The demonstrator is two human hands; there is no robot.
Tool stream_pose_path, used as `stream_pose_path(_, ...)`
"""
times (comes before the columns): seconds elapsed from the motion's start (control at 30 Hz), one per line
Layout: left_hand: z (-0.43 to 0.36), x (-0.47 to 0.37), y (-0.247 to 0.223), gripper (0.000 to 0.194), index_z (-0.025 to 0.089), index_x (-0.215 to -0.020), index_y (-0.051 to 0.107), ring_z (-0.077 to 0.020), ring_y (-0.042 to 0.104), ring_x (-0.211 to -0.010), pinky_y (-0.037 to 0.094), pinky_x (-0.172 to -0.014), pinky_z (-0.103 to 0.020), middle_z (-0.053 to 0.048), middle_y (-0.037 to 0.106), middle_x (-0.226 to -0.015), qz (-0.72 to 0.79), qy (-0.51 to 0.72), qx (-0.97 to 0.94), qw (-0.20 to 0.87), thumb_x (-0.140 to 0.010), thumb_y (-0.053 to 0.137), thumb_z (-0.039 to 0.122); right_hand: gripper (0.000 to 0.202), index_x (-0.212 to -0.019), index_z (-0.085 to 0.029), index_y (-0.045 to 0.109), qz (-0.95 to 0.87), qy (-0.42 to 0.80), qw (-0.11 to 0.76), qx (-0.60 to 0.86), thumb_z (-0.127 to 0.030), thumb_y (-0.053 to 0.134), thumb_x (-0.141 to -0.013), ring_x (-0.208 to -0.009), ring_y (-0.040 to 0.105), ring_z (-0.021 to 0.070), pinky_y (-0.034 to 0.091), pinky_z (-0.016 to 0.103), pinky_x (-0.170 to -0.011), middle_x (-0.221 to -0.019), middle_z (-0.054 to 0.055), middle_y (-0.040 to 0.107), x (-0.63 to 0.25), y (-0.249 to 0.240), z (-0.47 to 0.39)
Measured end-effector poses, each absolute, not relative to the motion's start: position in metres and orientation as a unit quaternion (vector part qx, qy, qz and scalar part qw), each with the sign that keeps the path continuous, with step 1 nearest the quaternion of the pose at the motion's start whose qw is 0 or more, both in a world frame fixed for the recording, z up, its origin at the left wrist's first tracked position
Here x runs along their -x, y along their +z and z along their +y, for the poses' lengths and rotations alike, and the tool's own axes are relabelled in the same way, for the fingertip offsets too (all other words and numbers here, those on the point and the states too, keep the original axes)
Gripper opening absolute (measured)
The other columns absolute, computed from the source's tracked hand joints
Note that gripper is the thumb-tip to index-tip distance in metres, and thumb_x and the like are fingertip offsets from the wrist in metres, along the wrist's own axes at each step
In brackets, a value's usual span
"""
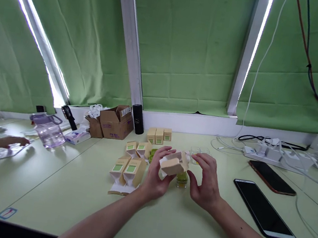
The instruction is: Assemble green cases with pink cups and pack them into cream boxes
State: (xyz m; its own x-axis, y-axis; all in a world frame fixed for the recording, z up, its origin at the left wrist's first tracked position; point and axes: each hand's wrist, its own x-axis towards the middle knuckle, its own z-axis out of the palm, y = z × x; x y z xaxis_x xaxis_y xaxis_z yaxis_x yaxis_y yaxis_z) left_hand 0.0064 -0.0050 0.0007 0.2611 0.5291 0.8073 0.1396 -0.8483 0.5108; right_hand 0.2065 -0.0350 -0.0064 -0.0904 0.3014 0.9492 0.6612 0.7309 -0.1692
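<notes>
My left hand (157,178) is closed around a small tan cardboard box (172,165), which is tilted, with a white inside edge showing. At the box's right side is my right hand (206,179), its fingers curved and apart, holding nothing. Between the hands, below the box, a small glass jar with green contents (181,180) stands on the table. Left of my left hand are open tan boxes with green labels (130,169). Another green item (152,155) is partly hidden behind my left hand. Clear glass pieces (196,151) stand behind my right hand.
Three small boxes (159,135) stand near the wall, beside a black cylinder (138,119) and a brown carton (116,121). Two phones (264,208) and a power strip (278,157) lie right. At left are a purple bottle (47,131) and another person's hand (10,141) on plastic.
</notes>
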Motion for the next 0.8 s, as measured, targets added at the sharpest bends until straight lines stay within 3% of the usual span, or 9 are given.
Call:
stream_pose_path(0.1,-0.003,-0.008,-0.008,0.055,0.023,-0.136,0.052,-0.0324,0.059,-0.13,0.049,-0.109,-0.05,-0.016,0.063,-0.135,0.256,0.586,-0.703,0.311,-0.088,0.074,0.041,0.064,-0.149,-0.027,0.04,-0.722,-0.123,0.591,0.337,-0.013,0.057,-0.088,-0.123,0.055,0.0353,0.053,0.059,-0.099,-0.13,0.015,0.054,-0.206,-0.006,-0.036)
stream_pose_path(0.2,-0.001,-0.009,-0.007,0.056,0.02,-0.129,0.057,-0.0317,0.063,-0.123,0.05,-0.106,-0.047,-0.015,0.067,-0.127,0.265,0.59,-0.659,0.385,-0.086,0.076,0.051,0.063,-0.148,-0.027,0.04,-0.723,-0.097,0.594,0.339,-0.015,0.057,-0.089,-0.126,0.055,0.0356,0.053,0.059,-0.101,-0.134,0.016,0.053,-0.207,-0.005,-0.036)
stream_pose_path(0.5,0.002,-0.011,0.004,0.067,0.021,-0.143,0.05,-0.0258,0.067,-0.115,0.054,-0.1,-0.04,-0.014,0.07,-0.122,0.278,0.585,-0.606,0.462,-0.089,0.072,0.055,0.058,-0.146,-0.026,0.043,-0.739,-0.038,0.573,0.353,-0.015,0.055,-0.09,-0.133,0.052,0.0342,0.051,0.058,-0.106,-0.138,0.016,0.049,-0.204,-0.006,-0.035)
stream_pose_path(0.8,0.002,-0.014,0.001,0.068,0.022,-0.138,0.046,-0.0244,0.071,-0.105,0.055,-0.084,-0.033,-0.012,0.073,-0.114,0.299,0.567,-0.595,0.485,-0.087,0.073,0.057,0.055,-0.143,-0.027,0.049,-0.755,-0.021,0.54,0.372,-0.011,0.053,-0.09,-0.135,0.054,0.0336,0.054,0.054,-0.105,-0.145,0.016,0.043,-0.205,-0.008,-0.037)
